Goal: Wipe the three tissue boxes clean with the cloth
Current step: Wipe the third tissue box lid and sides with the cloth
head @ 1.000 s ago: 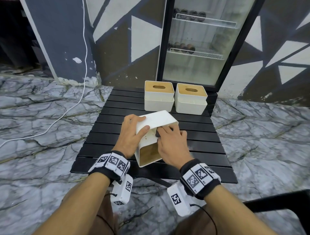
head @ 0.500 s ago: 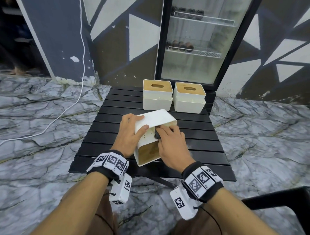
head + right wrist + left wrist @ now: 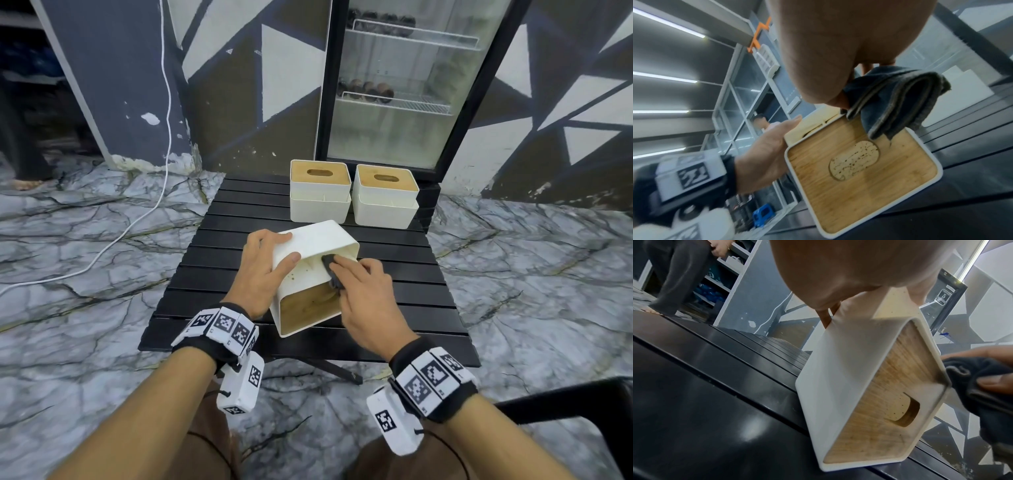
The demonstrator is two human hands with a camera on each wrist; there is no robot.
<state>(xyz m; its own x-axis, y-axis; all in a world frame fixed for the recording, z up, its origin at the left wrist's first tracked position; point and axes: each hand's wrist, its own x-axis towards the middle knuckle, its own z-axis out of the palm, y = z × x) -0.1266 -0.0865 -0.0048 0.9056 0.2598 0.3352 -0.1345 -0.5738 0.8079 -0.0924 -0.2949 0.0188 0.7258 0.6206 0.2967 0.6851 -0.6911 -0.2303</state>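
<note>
Tissue box in hand (image 3: 315,263): white shell, wooden lid with oval slot. Tipped on its side near the middle of the table, lid facing the near edge, one lower edge resting on the slats. Small dark specks visible on the white side and on the wood.

Left hand (image 3: 265,270): clamped on the tipped box from the left, fingers curled over the far top edge, thumb laid across the near white face.

Right hand (image 3: 366,294): closed round the cloth, pressing it against the right side of the tipped box close to the lid rim.

Cloth (image 3: 898,100): dark grey, folded in several layers; bunched under the right fingers, one folded end hanging over the corner of the wooden lid in the right wrist view.

Far-left tissue box (image 3: 320,190): white, wooden lid upward, upright at the far edge of the table.

Far-right tissue box (image 3: 385,195): same pattern, upright, just beside the far-left one, a narrow gap between them. Both well apart from the tipped box.

Table (image 3: 212,274): black, slatted, low; set on a grey marbled floor (image 3: 85,274).

Glass-door fridge (image 3: 407,85): behind the table, wire shelves with dark round items.

White cable (image 3: 164,137): down the wall at far left, trailing across the floor.
</note>
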